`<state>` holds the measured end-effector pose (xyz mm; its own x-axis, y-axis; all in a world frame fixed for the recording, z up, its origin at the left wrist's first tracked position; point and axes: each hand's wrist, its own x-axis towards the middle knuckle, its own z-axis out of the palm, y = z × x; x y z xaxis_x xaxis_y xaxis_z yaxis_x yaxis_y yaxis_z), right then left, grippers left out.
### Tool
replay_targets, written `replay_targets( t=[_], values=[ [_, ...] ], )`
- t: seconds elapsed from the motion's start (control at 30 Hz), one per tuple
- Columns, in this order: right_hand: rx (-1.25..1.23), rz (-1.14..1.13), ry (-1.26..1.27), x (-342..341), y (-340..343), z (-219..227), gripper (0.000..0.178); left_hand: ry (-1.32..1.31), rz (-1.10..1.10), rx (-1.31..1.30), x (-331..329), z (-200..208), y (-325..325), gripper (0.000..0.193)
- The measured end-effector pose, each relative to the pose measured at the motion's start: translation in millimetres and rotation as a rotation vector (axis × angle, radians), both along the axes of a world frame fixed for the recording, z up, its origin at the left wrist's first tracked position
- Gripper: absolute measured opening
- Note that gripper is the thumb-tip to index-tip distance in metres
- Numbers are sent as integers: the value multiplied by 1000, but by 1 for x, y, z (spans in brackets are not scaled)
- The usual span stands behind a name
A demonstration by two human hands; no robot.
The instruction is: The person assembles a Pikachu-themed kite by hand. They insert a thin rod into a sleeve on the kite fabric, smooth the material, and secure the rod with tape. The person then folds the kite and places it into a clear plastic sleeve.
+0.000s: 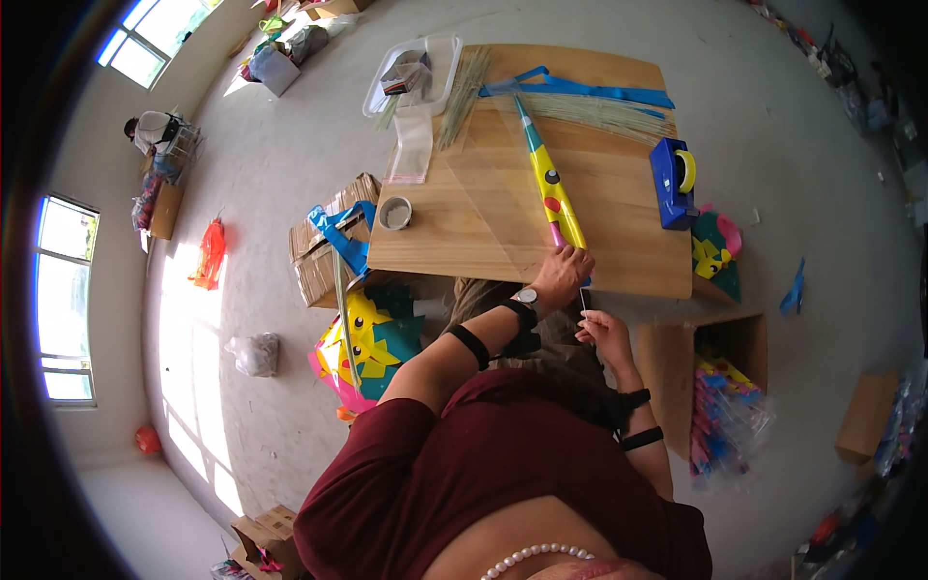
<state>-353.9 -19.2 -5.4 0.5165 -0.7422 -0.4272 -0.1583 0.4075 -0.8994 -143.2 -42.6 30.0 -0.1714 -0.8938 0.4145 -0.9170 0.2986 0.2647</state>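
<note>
The right grip (603, 333) pinches a rod (583, 301) at 5 o'clock from the left grip (565, 275), which clasps the near end, probably the best hold, of a likely light, slick, crushable roll (552, 184) pointing toward 11 o'clock on the table (628, 242).

Packing workshop, wooden worktable (464, 213), blue tape dispenser (667, 184), cardboard boxes (667, 387)

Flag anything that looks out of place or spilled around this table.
A blue strip lies loose on the floor right of the table, apart from the blue strips on top, possibly dropped. Clear-wrapped pieces also jut past the open cardboard box.
</note>
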Motion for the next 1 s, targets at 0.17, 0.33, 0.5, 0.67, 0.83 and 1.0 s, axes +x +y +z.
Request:
replay_targets(
  t=[0.17,0.33,0.5,0.67,0.83,1.0],
  values=[
    [-121,-136,86,31,-25,-11,12,27,-35,44,-13,0,5,20],
    [-550,-181,350,63,-44,-26,7,-1,-36,127,-10,6,7,23],
    [-474,-220,89,70,-32,-16,13,-31,-35,240,5,10,8,36],
    [-802,-72,293,61,-25,5,17,-14,-9,186,7,-1,11,33],
    [-895,-90,450,57,-27,21,32,53,-64,148,5,18,15,25],
    [-1003,-35,408,60,-35,32,57,37,-51,113,9,7,18,23]
  ],
)
